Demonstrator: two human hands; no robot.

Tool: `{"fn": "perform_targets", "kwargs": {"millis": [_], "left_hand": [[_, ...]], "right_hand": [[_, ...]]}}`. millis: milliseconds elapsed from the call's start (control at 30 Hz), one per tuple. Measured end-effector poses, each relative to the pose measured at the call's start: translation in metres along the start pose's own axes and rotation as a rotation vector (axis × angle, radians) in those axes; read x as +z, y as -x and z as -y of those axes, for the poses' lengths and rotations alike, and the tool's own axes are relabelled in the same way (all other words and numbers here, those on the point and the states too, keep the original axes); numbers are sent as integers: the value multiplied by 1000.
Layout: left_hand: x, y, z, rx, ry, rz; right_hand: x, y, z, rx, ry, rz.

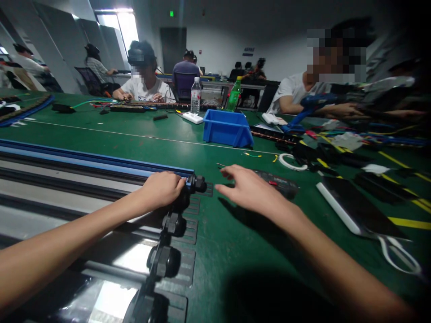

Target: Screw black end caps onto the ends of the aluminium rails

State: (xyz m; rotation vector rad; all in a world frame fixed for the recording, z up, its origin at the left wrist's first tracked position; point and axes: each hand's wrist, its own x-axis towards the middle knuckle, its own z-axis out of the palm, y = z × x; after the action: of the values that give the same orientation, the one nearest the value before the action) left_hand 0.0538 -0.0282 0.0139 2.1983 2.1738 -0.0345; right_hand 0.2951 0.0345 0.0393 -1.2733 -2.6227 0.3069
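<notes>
My left hand [164, 188] is closed over the end of a long blue metal profile [111, 166], close to its black cable gland [199, 183]. The profile lies farthest back in a row of long grey bars, whose ends carry more black cable glands [166, 261] and slotted flat brackets [187, 268]. To the right, my right hand [251, 188] hangs over the green table [208, 278], thumb and fingers apart and nothing between them. Just behind it lies a dark power screwdriver [284, 185], partly hidden by the hand, with a thin metal bit [221, 165] showing past the fingers.
A blue bin [227, 128], a water bottle [195, 96] and a green bottle [233, 95] stand beyond. On the right are a tablet-like device [360, 208], a white ring [292, 162], a blue drill [303, 112] and scattered wires. Several people sit around.
</notes>
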Motion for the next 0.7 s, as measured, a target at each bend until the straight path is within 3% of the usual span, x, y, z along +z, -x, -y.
{"fn": "perform_targets", "kwargs": {"millis": [133, 233, 500, 700], "left_hand": [[3, -1, -1, -2, -9, -21], [4, 0, -2, 1, -10, -27], [3, 0, -3, 18, -16, -22], [3, -1, -4, 25, -14, -28]], "right_hand": [[41, -35, 21, -60, -58, 56], [56, -43, 25, -87, -93, 58], [68, -46, 27, -115, -138, -2], [66, -47, 22, -138, -143, 48]]}}
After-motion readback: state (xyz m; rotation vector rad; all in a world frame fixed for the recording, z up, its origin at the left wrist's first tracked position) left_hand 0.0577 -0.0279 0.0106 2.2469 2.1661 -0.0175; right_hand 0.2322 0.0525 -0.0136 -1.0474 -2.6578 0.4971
